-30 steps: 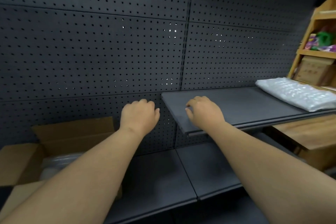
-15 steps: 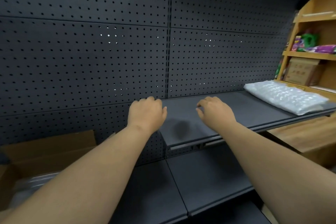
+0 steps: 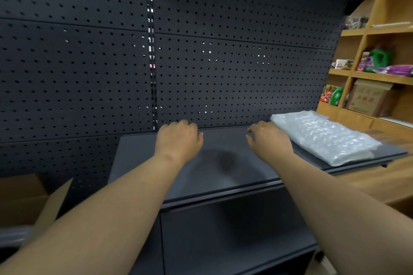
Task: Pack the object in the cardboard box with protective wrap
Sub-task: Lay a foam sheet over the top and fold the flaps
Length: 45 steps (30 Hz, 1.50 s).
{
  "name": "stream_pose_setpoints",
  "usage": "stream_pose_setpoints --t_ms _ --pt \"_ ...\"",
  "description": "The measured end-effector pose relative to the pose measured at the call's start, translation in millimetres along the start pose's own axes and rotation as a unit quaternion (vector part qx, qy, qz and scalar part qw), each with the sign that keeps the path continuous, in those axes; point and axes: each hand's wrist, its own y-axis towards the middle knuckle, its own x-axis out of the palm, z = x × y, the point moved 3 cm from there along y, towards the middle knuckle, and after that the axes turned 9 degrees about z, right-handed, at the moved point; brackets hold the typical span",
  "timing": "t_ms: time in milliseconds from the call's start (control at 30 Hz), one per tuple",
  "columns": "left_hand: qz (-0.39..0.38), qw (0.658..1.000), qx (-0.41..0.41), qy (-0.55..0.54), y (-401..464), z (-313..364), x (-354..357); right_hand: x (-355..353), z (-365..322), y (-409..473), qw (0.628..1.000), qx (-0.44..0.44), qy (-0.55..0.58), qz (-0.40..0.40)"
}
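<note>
— Where are the hands right now?

— Both are out in front, above the dark grey metal shelf that juts from the black perforated back panel. The left hand hovers with its fingers loosely curled downward, holding nothing. The right hand is the same — fingers bent, palm down, nothing in it.

— And the wrap?

— A folded sheet of clear bubble wrap lies flat on the right part of that shelf, just beside the right hand; I can't tell whether the knuckles touch its near corner.

— The box?

— A brown cardboard box sits low at the far left, flaps open, partly cut off by the frame edge and the left forearm. Something pale and shiny shows at its lower edge, too blurred to name.

— Anything else around?

— A light wooden shelving unit stands to the right, with colourful packets and a small brown carton on its shelves. A lower dark shelf runs beneath the upper one.
</note>
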Motion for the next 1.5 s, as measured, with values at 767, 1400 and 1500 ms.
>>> stream_pose_setpoints --t_ms 767,1400,1500 --pt "-0.032 0.999 0.035 -0.022 47.7 77.1 54.8 42.0 165.8 1.7 0.925 0.307 -0.114 -0.191" --pt "-0.037 0.998 0.043 -0.007 52.9 73.8 55.9 34.2 139.7 15.7 0.962 0.102 -0.195 -0.164" --pt "-0.019 0.999 0.041 -0.009 53.0 68.2 45.1 21.5 119.6 23.1 0.967 0.06 -0.19 -0.156"
